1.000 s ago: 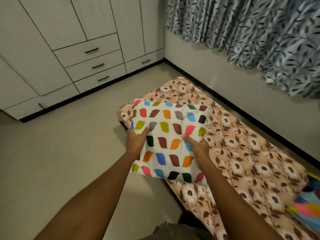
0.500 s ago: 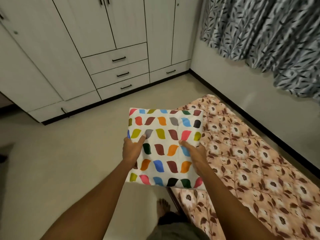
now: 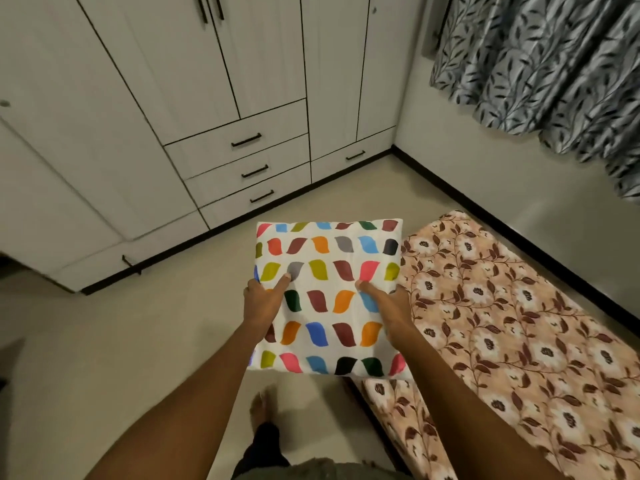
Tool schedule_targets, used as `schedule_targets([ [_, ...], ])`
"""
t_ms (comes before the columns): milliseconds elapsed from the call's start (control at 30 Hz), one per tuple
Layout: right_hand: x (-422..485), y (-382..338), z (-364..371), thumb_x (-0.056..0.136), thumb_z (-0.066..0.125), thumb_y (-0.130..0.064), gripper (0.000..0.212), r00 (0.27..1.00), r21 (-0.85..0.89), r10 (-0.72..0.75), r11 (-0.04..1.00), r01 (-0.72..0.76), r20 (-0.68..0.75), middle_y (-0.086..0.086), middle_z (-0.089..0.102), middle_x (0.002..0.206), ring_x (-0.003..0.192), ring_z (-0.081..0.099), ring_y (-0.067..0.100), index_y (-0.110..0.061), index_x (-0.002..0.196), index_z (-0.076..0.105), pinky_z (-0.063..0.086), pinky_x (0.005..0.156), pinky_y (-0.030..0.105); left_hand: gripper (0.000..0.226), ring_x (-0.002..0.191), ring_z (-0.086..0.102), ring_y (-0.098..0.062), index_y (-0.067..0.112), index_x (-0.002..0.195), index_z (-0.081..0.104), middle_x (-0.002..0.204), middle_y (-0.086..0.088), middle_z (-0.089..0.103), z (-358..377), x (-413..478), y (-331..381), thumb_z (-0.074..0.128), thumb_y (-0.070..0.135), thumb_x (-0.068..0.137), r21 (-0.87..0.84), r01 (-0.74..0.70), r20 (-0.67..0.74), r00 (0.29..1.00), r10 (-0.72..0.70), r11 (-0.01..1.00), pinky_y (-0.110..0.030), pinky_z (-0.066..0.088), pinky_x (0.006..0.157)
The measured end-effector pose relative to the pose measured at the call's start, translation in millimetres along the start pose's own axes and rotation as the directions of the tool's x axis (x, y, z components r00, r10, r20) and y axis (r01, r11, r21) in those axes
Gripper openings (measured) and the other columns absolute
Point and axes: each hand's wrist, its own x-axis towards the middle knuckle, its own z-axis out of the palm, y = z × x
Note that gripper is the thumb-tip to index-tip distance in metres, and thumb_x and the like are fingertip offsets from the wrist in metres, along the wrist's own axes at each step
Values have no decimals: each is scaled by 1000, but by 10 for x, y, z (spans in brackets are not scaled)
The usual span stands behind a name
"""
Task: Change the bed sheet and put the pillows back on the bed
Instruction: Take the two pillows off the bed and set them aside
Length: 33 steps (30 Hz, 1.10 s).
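Wardrobe (image 3: 138, 133): white doors and a stack of drawers (image 3: 246, 143) along the left wall, all closed.
Floor (image 3: 104, 341): pale; one bare foot (image 3: 261, 407) stands on it beneath the arms.
Left hand (image 3: 263, 299): grips the pillow's left edge, thumb pressed on the top face; the fingers go under the edge and are hidden.
Pillow (image 3: 329, 299): square, white with coloured leaf shapes, held flat in the air between both hands. It is over the floor, its right edge just beside the corner of the bed.
Right hand (image 3: 388, 306): grips the right edge in the same way, thumb on top, fingers curled out of sight beneath.
Bed (image 3: 519, 341): low, along the right wall, covered by a floral sheet lying flat; no pillow on the part in view.
Curtain (image 3: 536, 64): grey leaf print, above the bed.
Step in hand: pillow carrying. Whether the floral sheet is the old or the fresh one cannot be established.
Next move: if the sheet is fresh, swing the pillow right over the mattress, lay it flat at the head end and let go with both hands together. If not, set it down off the bed.
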Motion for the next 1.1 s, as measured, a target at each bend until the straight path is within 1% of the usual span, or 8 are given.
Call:
schedule_targets([
  [167, 644, -125, 859, 73, 94, -42, 57, 995, 41, 18, 999, -14, -100, -4, 81, 105, 95, 79, 24, -24, 121, 69, 64, 88, 51, 103, 101, 72, -24, 31, 128, 51, 118, 0, 66, -296, 1320, 315, 69, 97, 51, 57, -12, 108, 994, 6, 998, -49, 64, 83],
  [333, 991, -315, 1433, 78, 92, -36, 50, 990, 111, 18, 994, -2, -143, -3, 81, 105, 95, 79, 23, -22, 121, 71, 65, 81, 41, 105, 99, 73, -26, 34, 127, 51, 115, 1, 68, -390, 2351, 627, 67, 100, 47, 163, -69, 198, 980, 35, 984, -50, 64, 80],
  [433, 1193, -429, 1634, 81, 91, -30, 53, 997, 140, 33, 990, -22, -75, 1, 80, 111, 100, 78, 26, -22, 128, 67, 63, 90, 51, 110, 101, 71, -26, 29, 130, 49, 116, -1, 65, -365, 2680, 945, 63, 101, 49, 228, -113, 229, 972, 59, 967, -49, 63, 83],
  [567, 1673, -635, 1854, 86, 86, -19, 56, 999, 167, 42, 985, -41, -1, 3, 79, 114, 102, 78, 28, -22, 135, 59, 64, 86, 50, 87, 107, 60, -25, 16, 137, 42, 125, -9, 51, -222, 3103, 1479, 68, 76, 80, 353, -147, 252, 966, 57, 924, -46, 59, 91],
  [700, 2166, -773, 1992, 84, 88, -16, 61, 996, 206, 73, 975, -81, 46, 7, 78, 120, 108, 76, 32, -23, 135, 56, 61, 92, 57, 87, 107, 57, -28, 13, 140, 38, 129, -13, 46, -64, 3617, 1752, 66, 74, 84, 443, -145, 239, 970, 40, 885, -49, 58, 92],
  [767, 2397, -813, 2037, 79, 93, -20, 69, 995, 215, 95, 972, -94, 6, 6, 78, 120, 107, 76, 31, -23, 137, 55, 62, 91, 57, 92, 110, 59, -29, 14, 139, 40, 128, -13, 47, 9, 3863, 1866, 65, 80, 80, 457, -154, 263, 964, 33, 876, -52, 57, 94],
  [900, 2783, -912, 2148, 66, 100, -25, 83, 985, 250, 127, 964, -96, -113, 1, 78, 118, 104, 77, 27, -26, 136, 56, 63, 87, 55, 111, 100, 67, -27, 25, 127, 53, 115, -6, 63, 234, 4485, 1949, 56, 105, 51, 483, -188, 312, 949, 33, 855, -54, 61, 85],
  [1100, 3318, -954, 2351, 62, 101, -34, 89, 942, 352, 204, 930, -102, -267, -1, 76, 121, 107, 76, 28, -35, 136, 53, 63, 88, 58, 108, 107, 64, -27, 23, 132, 51, 120, -6, 60, 769, 5050, 2255, 52, 103, 59, 560, -320, 419, 905, 71, 764, -56, 58, 92],
])
